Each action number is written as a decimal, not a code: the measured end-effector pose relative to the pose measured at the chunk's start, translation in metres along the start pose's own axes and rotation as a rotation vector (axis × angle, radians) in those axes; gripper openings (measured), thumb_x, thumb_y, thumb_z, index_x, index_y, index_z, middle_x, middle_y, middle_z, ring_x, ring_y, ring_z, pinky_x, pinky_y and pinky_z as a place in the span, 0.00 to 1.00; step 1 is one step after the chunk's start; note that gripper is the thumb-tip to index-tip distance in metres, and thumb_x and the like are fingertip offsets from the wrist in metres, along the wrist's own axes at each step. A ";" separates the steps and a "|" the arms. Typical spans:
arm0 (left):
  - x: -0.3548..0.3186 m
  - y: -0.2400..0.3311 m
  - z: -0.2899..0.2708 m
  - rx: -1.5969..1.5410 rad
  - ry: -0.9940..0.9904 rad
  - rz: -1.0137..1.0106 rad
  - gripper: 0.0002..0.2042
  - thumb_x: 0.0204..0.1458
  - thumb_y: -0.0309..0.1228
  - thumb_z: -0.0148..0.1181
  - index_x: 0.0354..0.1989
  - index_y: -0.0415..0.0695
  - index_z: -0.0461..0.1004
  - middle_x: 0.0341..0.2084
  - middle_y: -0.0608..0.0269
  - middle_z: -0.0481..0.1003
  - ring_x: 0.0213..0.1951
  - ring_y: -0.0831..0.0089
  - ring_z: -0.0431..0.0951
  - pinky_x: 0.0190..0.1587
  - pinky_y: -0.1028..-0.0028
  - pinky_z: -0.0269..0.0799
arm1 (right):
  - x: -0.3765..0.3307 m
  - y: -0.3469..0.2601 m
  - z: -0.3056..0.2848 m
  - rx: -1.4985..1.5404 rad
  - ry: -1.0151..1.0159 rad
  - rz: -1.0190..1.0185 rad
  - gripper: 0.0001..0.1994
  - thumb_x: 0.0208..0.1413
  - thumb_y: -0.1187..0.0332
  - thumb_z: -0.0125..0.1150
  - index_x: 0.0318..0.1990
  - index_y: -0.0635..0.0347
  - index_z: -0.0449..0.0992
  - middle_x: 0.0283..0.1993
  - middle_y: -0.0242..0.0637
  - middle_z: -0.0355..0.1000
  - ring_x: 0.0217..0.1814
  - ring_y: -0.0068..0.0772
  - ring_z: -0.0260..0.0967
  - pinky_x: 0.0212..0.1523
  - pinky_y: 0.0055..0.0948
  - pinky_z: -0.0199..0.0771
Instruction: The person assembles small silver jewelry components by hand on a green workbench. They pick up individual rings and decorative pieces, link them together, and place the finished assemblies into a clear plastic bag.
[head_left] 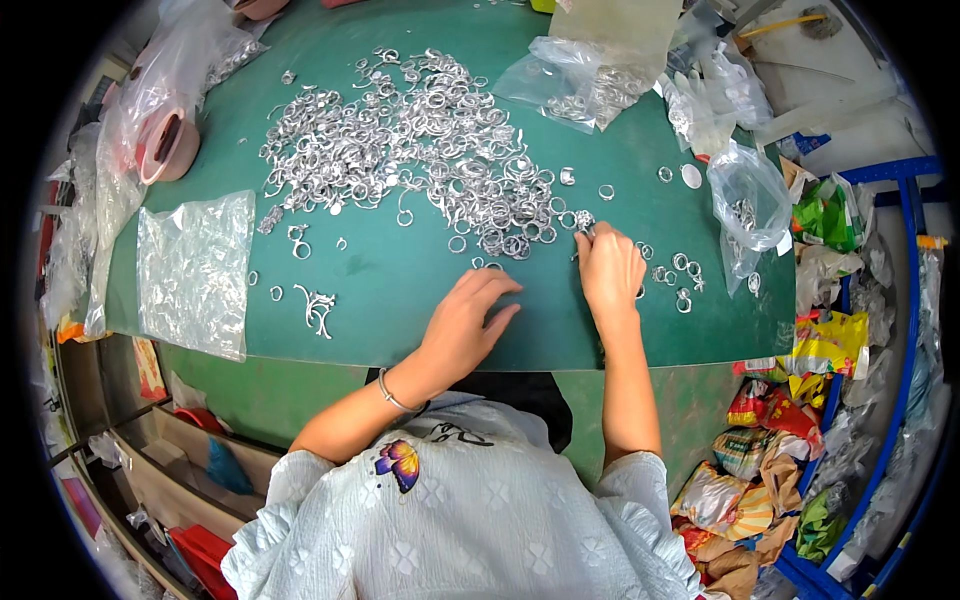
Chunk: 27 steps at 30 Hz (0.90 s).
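Observation:
A broad pile of silver-coloured rings (pixel 400 150) lies spread over the green tabletop (pixel 380 300). At the pile's near right edge, my right hand (pixel 612 268) is closed, with its fingertips on a ring with an ornate top (pixel 584 221). My left hand (pixel 468 322) is open, low over the table, thumb apart from the fingers. Just beyond its fingertips lie small rings (pixel 486 264); whether it touches them I cannot tell. Several loose rings (pixel 684 280) are grouped to the right of my right hand. On the left lies a small heap of curved silver pieces (pixel 318 310).
A flat clear plastic bag (pixel 195 275) lies at the left, near a pink container (pixel 168 147). An open plastic bag (pixel 748 200) with silver pieces stands at the right, and more bags (pixel 590 75) lie at the back. A blue metal rack (pixel 908 300) stands right of the table.

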<state>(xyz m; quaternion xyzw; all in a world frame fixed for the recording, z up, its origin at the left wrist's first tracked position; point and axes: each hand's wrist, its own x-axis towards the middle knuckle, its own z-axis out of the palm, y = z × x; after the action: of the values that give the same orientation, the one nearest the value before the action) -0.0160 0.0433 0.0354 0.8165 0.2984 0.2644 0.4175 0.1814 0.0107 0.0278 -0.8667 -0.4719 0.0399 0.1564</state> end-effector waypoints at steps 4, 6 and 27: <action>0.001 -0.005 0.000 -0.059 0.028 -0.028 0.10 0.45 0.18 0.61 0.38 0.38 0.73 0.37 0.57 0.74 0.39 0.63 0.75 0.40 0.69 0.70 | -0.008 0.026 -0.009 0.709 0.027 0.130 0.09 0.55 0.68 0.57 0.27 0.63 0.69 0.25 0.38 0.70 0.21 0.35 0.66 0.20 0.31 0.63; 0.004 -0.001 -0.003 -0.124 0.018 -0.125 0.10 0.45 0.18 0.60 0.38 0.38 0.74 0.37 0.58 0.75 0.37 0.66 0.75 0.36 0.72 0.70 | -0.020 0.043 -0.028 1.607 -0.076 0.274 0.07 0.59 0.69 0.51 0.29 0.60 0.66 0.24 0.31 0.63 0.19 0.18 0.54 0.16 0.17 0.51; 0.052 -0.026 0.023 0.730 -0.158 0.261 0.23 0.48 0.30 0.59 0.56 0.51 0.67 0.61 0.61 0.58 0.65 0.54 0.51 0.59 0.40 0.50 | -0.059 0.045 -0.002 0.251 0.257 -0.170 0.08 0.51 0.66 0.63 0.38 0.53 0.75 0.19 0.36 0.69 0.19 0.39 0.69 0.19 0.33 0.66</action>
<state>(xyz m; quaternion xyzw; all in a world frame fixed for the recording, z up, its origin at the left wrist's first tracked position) 0.0284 0.0804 0.0112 0.9602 0.2335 0.1280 0.0842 0.1858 -0.0616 0.0112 -0.7954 -0.5109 -0.0259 0.3250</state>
